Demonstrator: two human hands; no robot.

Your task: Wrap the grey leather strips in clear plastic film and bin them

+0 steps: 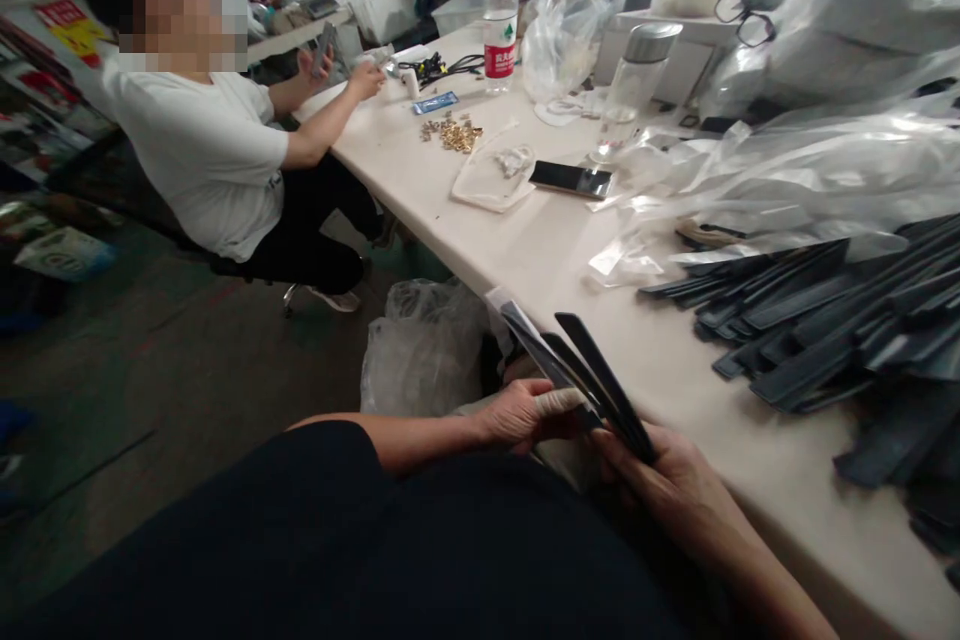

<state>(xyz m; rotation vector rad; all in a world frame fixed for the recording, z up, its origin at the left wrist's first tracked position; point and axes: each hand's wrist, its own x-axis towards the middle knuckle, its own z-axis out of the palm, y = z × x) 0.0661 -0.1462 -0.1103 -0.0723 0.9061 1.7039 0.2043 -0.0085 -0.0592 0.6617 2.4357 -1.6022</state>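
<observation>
My right hand (667, 475) is closed around the lower ends of several flat black straps (596, 365), which fan out upward over the table's near edge. Meeting it from the left, my left hand (525, 412) pinches the lower part of a strap that has a pale, shiny strip (529, 332) along it. White tape or a cover wraps one finger of that hand. The fingertips of both hands are partly hidden behind the straps. Right of my hands, a large pile of similar black straps (817, 320) lies on the table (487, 240).
A clear plastic bag (424, 350) stands below the table edge. On the table are a phone (571, 179), small gold metal pieces (459, 135), a water bottle (501, 15), a glass tumbler (637, 85) and plastic sheeting (787, 180). A seated person (202, 150) holds a phone at left.
</observation>
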